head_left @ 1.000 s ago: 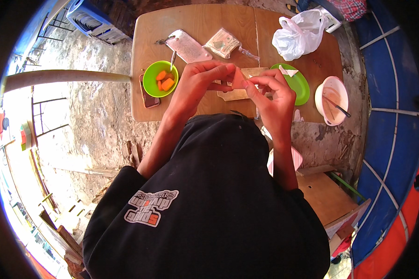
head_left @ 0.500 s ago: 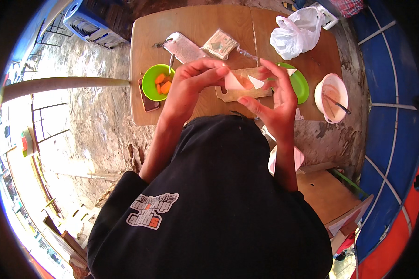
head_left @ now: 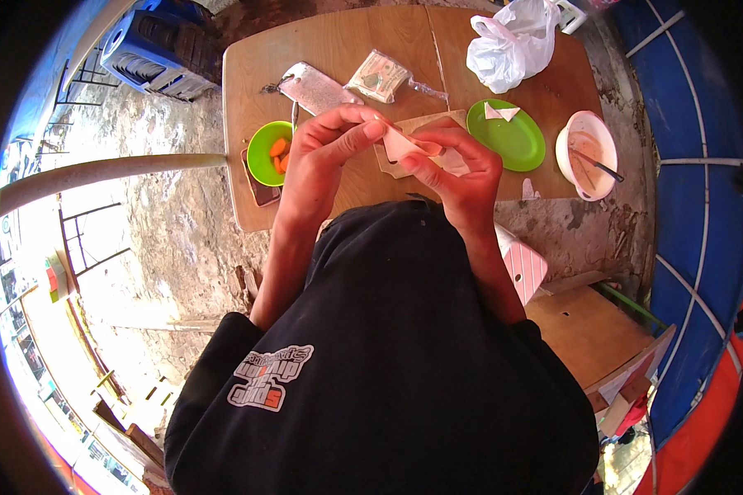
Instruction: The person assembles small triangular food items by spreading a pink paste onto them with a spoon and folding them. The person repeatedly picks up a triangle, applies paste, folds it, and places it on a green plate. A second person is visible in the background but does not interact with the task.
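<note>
My left hand [head_left: 326, 153] and my right hand [head_left: 458, 161] are raised together over the wooden table [head_left: 338, 49]. Both pinch a thin pale dough sheet [head_left: 400, 144] between fingertips, folding it in the air. Under the hands lies a small wooden board [head_left: 413, 124], mostly hidden. A green bowl [head_left: 260, 157] with orange carrot pieces stands just left of my left hand. A green plate [head_left: 512, 140] holding one folded white triangle [head_left: 500, 111] lies to the right of my right hand.
A pink bowl [head_left: 590, 148] with paste and a utensil sits at the table's right edge. At the back lie a white plastic bag [head_left: 512, 41], a clear packet [head_left: 377, 76] and a flat grey pouch [head_left: 318, 87]. Blue crate [head_left: 153, 58] stands far left; a metal pole [head_left: 107, 173] crosses left.
Both hands have lifted the dough sheet up off the board and closer to me, and the fold has tightened. The table items have stayed in place.
</note>
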Available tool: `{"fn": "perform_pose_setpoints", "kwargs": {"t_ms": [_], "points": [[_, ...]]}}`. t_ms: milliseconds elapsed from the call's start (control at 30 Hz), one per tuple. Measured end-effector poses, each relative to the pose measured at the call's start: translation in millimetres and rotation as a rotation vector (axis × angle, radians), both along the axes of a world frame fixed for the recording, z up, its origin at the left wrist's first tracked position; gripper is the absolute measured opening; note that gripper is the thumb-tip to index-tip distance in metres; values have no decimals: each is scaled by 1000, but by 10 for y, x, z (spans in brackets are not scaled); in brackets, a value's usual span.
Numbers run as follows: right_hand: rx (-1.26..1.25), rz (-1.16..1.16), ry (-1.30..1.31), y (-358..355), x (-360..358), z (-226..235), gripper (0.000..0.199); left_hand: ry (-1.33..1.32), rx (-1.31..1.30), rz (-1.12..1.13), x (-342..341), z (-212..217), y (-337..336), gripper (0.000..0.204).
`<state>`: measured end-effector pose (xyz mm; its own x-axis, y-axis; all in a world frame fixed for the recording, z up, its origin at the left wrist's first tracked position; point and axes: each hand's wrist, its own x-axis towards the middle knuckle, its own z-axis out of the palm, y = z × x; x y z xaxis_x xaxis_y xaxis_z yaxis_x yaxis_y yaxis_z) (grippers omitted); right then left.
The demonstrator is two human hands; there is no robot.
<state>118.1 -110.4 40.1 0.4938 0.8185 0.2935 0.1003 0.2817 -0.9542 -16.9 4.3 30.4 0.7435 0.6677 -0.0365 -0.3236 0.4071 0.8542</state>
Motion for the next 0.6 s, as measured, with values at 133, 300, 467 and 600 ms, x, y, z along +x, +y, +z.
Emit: {"fn": "perform_pose_setpoints", "kwargs": {"t_ms": [133,300,467,600], "points": [[-5,4,51,-40,5,-32,17,52,65,19,12,1,-39,12],[33,-4,95,-65,38,-101,17,53,80,18,27,9,-76,12],[9,5,161,-112,72,-116,15,16,76,23,63,18,-118,14],[-5,-34,166,-145,116,-121,14,7,95,-91,98,84,-147,31]]}}
